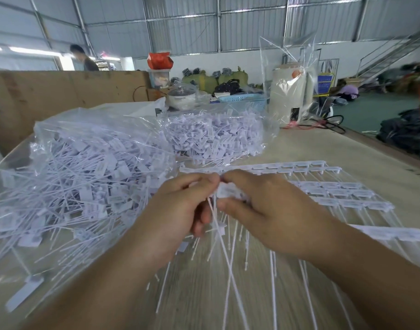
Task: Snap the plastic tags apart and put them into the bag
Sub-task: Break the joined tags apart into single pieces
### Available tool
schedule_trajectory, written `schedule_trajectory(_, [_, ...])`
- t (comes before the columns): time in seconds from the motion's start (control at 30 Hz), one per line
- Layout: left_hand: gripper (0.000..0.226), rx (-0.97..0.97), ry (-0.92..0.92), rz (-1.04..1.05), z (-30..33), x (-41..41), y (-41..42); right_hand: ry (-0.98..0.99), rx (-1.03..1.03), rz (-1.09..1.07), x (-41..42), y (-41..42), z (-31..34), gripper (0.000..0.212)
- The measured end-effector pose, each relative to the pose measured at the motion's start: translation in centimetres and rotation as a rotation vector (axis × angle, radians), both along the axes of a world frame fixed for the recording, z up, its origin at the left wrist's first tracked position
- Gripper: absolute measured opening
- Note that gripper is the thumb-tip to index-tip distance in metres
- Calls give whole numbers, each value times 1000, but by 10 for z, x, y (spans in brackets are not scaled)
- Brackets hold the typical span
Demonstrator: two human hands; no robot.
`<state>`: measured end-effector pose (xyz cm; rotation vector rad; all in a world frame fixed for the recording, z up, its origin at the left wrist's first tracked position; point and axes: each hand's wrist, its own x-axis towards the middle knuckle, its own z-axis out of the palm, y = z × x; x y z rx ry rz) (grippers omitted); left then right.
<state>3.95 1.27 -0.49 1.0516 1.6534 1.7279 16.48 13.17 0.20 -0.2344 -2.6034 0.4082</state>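
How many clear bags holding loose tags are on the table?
2: a big bag at the left beside the left hand, and a second bag behind it, mid-table. Others may be hidden.

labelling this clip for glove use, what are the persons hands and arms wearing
Nothing visible: the left hand and right hand are bare, with no gloves, rings or watch showing. Both forearms are bare to the frame's lower edge, so no sleeves appear.

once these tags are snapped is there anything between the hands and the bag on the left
Nothing visible blocks the way. The left hand and right hand pinch the tags at the table's middle, and the clear bag of loose tags lies right beside the left hand, its open side spilling toward it.
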Motion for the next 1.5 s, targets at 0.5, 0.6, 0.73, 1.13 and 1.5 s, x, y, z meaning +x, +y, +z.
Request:
schedule_trajectory(0.5, [29,-143,228,-95,2,4,-6,-35,144,22,6,-11,1,62])
schedule_trajectory(0.6, [31,-133,250,-87,5,2,-8,-6,109,0,7,-10,4,53])
schedule_trajectory(0.73, [26,-96,301,-85,10,-1,-12,-29,76,-40,7,-8,10,37])
schedule_trajectory(1.13, [10,24,95,21,14,-33,-15,-60,32,-43,11,-2,15,36])
schedule_trajectory(1.5, [39,-73,122,-20,5,-33,-11,-76,-40,-7,10,5,13,29])
